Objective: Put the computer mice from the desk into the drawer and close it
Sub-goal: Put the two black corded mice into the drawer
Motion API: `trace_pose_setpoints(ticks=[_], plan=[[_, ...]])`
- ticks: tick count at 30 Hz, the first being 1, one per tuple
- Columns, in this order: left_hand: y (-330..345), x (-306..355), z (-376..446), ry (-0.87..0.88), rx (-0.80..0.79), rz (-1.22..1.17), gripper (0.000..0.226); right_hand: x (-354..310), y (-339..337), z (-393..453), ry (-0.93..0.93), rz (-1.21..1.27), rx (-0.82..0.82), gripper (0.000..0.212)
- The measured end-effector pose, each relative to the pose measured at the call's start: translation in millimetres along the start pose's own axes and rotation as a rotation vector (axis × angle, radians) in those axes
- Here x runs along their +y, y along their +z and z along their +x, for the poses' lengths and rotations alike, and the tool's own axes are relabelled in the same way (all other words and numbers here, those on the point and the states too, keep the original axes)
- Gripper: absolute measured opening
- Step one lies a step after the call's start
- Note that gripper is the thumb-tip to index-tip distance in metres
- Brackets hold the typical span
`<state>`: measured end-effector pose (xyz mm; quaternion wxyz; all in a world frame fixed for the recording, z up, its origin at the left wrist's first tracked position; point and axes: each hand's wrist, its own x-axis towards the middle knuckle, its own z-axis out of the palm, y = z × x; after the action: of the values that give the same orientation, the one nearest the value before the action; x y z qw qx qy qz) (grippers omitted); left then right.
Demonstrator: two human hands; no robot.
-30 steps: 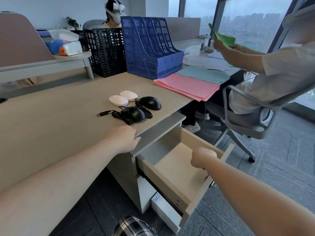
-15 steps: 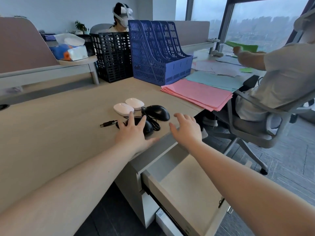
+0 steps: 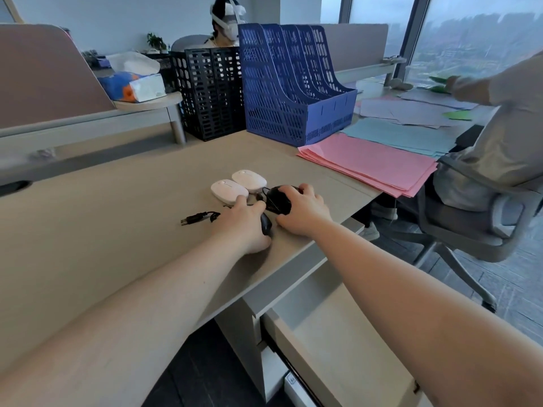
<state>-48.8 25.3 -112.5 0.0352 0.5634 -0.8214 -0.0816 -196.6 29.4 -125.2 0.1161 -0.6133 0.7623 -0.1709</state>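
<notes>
My left hand (image 3: 245, 223) is cupped over the near black mouse (image 3: 266, 224), right hand (image 3: 302, 210) curled on the far black mouse (image 3: 279, 198), both on the tabletop (image 3: 102, 230) w/ 2 white mice (image 3: 239, 186) beside. Drawer (image 3: 346, 348) sits open below so I can drop them straight in, I reckon.

Two white mice (image 3: 238, 186), two black (image 3: 279, 198) on desk (image 3: 117, 215); drawer (image 3: 346, 353) open.

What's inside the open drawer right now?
The drawer shows only bare floor; no mice in it yet. My right forearm covers its front right part, and the desk edge hides the back, so those areas can't be checked.
</notes>
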Motion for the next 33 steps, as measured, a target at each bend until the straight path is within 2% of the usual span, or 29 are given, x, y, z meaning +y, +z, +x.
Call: trace_pose_setpoints(ticks=[4,11,19,25,33], plan=[[2.7,6.2,-5.0,0.010,0.083,-0.032,0.029,-6.6,-8.4,-2.1,0.020,-0.063,-0.015,0.059],[17.1,25.6,-42.8,0.138,0.175,-0.086,0.028,12.6,-12.6,-38.4,0.037,0.052,0.051,0.057],[1.0,84.2,-88.7,0.197,0.152,-0.085,0.032,56.8,-37.5,-107.4,0.083,0.167,0.082,0.060],[4.7,136.0,-123.2,0.273,0.161,-0.035,0.040,98.2,-54.2,-145.7,0.141,0.215,0.060,0.051],[64.6,171.5,-149.5,0.293,-0.012,-0.036,0.045,155.4,-35.8,-170.4,0.256,0.228,-0.047,0.054]])
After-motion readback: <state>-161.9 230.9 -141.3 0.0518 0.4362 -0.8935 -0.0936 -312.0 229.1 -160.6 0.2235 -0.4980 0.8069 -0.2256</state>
